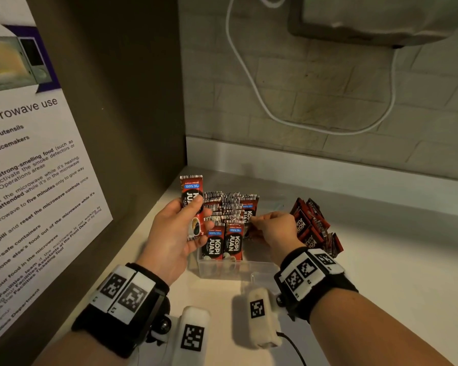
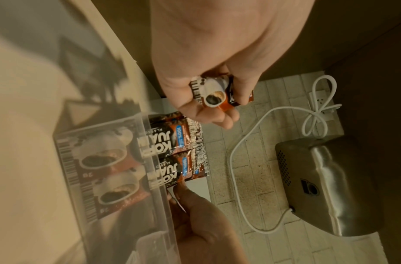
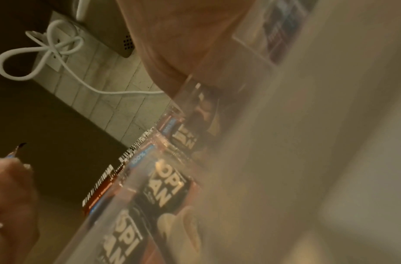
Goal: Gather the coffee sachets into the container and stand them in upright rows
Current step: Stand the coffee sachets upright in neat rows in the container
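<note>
**Sachets half stacked, one in my left hand**

The clear container (image 1: 238, 268) sits on the pale table (image 1: 381, 260), tucked close to the dark side panel (image 1: 132, 128) on its left and near the low white upstand (image 1: 302, 159) behind it. To the right of the container the table runs wide and bare past a loose heap of sachets (image 1: 315, 228); in front of the container there is also free surface.

Inside the container, sachets (image 1: 228, 220) stand in rows, long axes upright, striped top seams up, the two nearest showing their printed faces toward me. The left part is filled; the right part of the container shows bare floor.

My left hand (image 1: 175, 233) hovers just left of the container, thumb and curled fingers pinching a single sachet (image 1: 192, 196) around its lower half, long axis upright, seam on top, face toward me. My right hand (image 1: 273, 228) reaches over the container's right side, knuckles up, fingers curled down and closed on a sachet (image 1: 254, 231) that leans among the standing ones. Both wrists angle inward toward the container.
</note>
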`<action>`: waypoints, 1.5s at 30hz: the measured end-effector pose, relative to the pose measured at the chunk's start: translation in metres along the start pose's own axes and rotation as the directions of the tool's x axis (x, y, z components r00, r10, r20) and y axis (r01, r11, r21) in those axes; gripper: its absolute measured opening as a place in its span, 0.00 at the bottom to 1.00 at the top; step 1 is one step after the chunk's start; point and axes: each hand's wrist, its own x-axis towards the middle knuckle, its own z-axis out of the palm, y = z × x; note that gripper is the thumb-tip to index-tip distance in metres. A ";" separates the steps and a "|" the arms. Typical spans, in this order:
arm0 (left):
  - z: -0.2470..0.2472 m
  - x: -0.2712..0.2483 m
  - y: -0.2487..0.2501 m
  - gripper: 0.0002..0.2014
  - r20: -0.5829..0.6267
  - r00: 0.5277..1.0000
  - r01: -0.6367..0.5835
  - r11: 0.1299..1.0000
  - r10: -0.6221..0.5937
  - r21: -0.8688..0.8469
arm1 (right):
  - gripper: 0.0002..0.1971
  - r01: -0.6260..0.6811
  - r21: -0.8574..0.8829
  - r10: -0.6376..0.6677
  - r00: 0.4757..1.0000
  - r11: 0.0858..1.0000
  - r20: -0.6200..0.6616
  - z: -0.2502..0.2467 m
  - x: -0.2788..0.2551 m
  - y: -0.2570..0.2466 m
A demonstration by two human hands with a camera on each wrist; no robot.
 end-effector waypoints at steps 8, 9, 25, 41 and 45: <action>0.002 -0.002 0.003 0.06 0.004 0.999 0.037 0.999 -0.037 -0.004 | 0.08 0.136 -0.107 -0.143 0.988 0.985 -0.063 -0.002 -0.007 0.002; 0.003 -0.002 0.003 0.06 0.006 0.999 0.040 0.999 -0.040 -0.002 | 0.08 0.168 -0.123 -0.179 0.980 0.978 -0.082 -0.002 -0.009 0.001; 0.017 -0.013 -0.005 0.08 0.151 0.989 -0.034 0.987 0.010 0.154 | 0.01 0.331 0.095 -0.343 0.874 0.939 0.346 -0.014 -0.076 -0.048; 0.064 0.055 0.043 0.15 0.536 0.836 -0.545 0.066 0.116 0.836 | 0.09 0.151 -0.272 -0.154 0.988 0.950 0.009 -0.008 0.002 0.003; 0.081 0.067 0.045 0.16 0.544 0.837 -0.545 -0.005 0.056 0.838 | 0.10 0.117 -0.263 -0.122 0.992 0.958 -0.003 -0.005 0.012 0.008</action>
